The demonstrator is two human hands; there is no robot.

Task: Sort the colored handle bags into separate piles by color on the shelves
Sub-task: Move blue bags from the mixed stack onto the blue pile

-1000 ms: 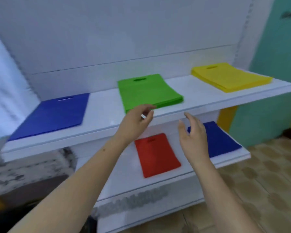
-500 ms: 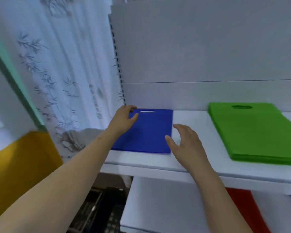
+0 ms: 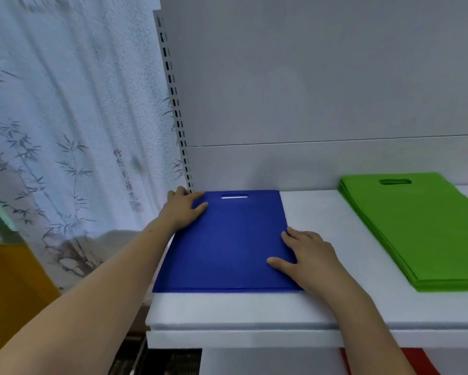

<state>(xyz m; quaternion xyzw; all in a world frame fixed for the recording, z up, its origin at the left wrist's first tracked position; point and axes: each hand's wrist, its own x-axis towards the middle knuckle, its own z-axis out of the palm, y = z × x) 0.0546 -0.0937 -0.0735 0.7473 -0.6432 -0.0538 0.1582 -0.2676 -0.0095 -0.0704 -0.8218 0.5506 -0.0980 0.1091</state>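
Note:
A blue handle bag (image 3: 232,239) lies flat at the left end of the upper white shelf (image 3: 254,309), its handle slot toward the back wall. My left hand (image 3: 182,209) rests on the bag's far left corner with fingers relaxed. My right hand (image 3: 305,253) lies flat on the bag's right edge, thumb spread across the blue cloth. To the right sits a stack of green handle bags (image 3: 422,228). Below the shelf a strip of a red bag (image 3: 419,361) shows on the lower shelf.
A white curtain with a bamboo print (image 3: 65,131) hangs left of the shelf unit. A slotted metal upright (image 3: 176,109) runs up the shelf's left edge. A grey back panel (image 3: 322,77) closes the rear. An orange-yellow surface (image 3: 8,293) sits at lower left.
My view swung left from the green and yellow stacks to the blue bag. Both hands came down and now rest on the blue bag's left corner and right edge.

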